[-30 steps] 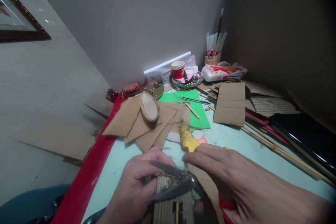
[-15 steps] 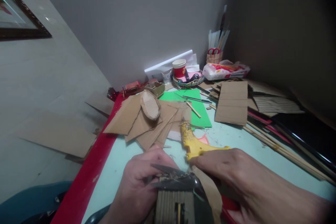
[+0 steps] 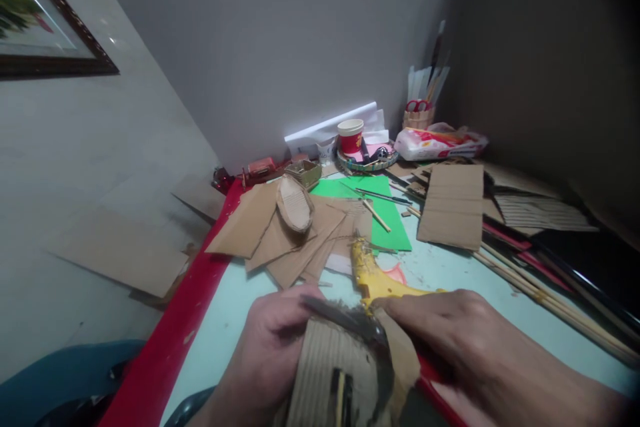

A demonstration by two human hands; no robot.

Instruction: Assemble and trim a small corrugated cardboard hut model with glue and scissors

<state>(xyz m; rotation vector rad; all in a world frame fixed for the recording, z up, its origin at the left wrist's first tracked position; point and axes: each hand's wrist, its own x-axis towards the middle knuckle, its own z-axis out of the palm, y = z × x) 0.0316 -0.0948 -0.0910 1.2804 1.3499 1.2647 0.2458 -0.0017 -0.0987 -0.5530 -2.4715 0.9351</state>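
Observation:
My left hand (image 3: 267,340) is wrapped around a corrugated cardboard piece (image 3: 317,357) with a dark slot and a thin pale stick in it. In my right hand (image 3: 470,333) are red-handled scissors (image 3: 345,318), their dark blades lying across the cardboard's top edge, close together. A loose strip of brown cardboard (image 3: 403,353) curls up between the scissors and my right fingers. Just beyond my right hand lies a yellow hot glue gun (image 3: 367,270). My right fingers are partly hidden, and the cardboard's lower part is out of view.
Flat cardboard sheets (image 3: 240,220) lie ahead, with a boat-shaped cardboard piece (image 3: 295,203) on top. Behind are green paper (image 3: 400,230), a red paper cup (image 3: 351,140) and a tissue pack (image 3: 435,143). Long sticks (image 3: 545,303) and a cardboard panel (image 3: 453,207) are at the right.
The scissor blades were apart at the cardboard's top edge and are now close together. The cardboard has tilted slightly, and the whole view has shifted a little.

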